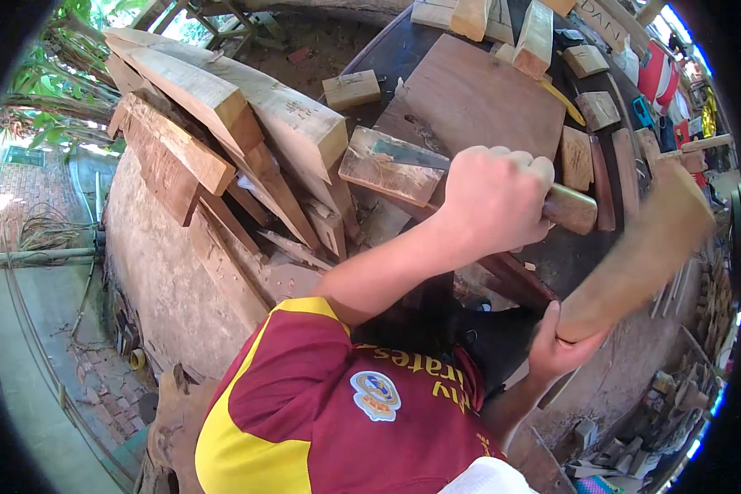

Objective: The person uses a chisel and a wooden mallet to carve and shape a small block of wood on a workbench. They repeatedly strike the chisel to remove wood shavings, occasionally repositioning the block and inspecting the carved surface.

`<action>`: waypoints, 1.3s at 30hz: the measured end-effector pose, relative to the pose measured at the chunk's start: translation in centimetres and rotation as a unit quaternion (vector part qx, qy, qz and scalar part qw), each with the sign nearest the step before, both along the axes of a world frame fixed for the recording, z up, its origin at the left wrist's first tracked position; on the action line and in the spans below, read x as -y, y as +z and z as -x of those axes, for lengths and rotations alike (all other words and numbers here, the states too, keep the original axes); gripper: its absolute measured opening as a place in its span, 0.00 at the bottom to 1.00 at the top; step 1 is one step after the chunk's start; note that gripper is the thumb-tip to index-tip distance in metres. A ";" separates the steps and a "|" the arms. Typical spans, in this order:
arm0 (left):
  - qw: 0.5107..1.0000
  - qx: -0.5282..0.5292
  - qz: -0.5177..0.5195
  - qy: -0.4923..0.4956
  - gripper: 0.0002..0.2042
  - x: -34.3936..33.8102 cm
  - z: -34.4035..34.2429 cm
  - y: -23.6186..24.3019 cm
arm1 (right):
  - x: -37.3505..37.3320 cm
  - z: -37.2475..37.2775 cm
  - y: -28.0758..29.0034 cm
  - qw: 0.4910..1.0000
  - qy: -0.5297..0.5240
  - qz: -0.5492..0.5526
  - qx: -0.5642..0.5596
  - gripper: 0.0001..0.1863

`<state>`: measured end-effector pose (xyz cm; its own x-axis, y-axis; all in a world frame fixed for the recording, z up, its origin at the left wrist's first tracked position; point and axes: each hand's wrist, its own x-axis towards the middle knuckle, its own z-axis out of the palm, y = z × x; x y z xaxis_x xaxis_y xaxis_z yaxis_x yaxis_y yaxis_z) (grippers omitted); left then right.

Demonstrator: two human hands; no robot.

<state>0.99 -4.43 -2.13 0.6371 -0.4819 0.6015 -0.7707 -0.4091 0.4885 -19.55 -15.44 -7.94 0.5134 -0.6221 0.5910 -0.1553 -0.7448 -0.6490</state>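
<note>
A left hand (496, 200) is clenched in a fist around a wooden-handled tool (570, 208), whose pale, blunt handle end juts out just to the right of the knuckles; what lies under the fist is hidden by the hand itself. Lower and to the right, the right hand (561, 344) grips the narrow end of a long tan wooden mallet (640, 251), which slants up and away from the palm and shows blurred. Just to the left of the left hand lies a worn wooden block (391, 165) with a dark, greenish stain on its top face, touching or nearly touching the fist. Beyond the left hand a broad reddish-brown board (477, 95) rests flat on the dark worktop (384, 49). Farther to the left of that hand, a stack of rough-sawn planks (222, 123) leans in a heap, their pale cut ends turned toward the fist. To the right of the left hand, small wood offcuts (586, 123) lie scattered along the worktop. The person's maroon and yellow shirt (321, 412) fills the space below both hands and covers the near edge of the worktop.
</note>
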 end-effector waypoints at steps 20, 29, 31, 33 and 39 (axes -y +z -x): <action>0.999 0.004 -0.025 0.040 0.11 -0.5 -1.3 0.0 | -1.3 -0.1 1.0 0.990 0.076 -0.084 -0.083 0.44; 0.999 0.004 -0.028 0.032 0.10 -0.4 -1.4 -0.2 | -2.0 -1.3 2.4 0.990 0.072 -0.064 -0.099 0.44; 1.000 0.003 -0.019 0.024 0.10 -0.6 -1.3 0.0 | -2.2 -1.3 1.2 0.997 0.035 -0.071 -0.002 0.43; 1.000 0.002 -0.015 0.020 0.10 -0.7 -1.2 0.1 | -2.4 -1.2 1.0 0.997 0.031 -0.075 0.013 0.42; 0.998 0.016 -0.046 0.032 0.11 -0.7 -2.1 -0.6 | -1.7 -1.1 1.0 0.991 0.073 -0.068 -0.087 0.43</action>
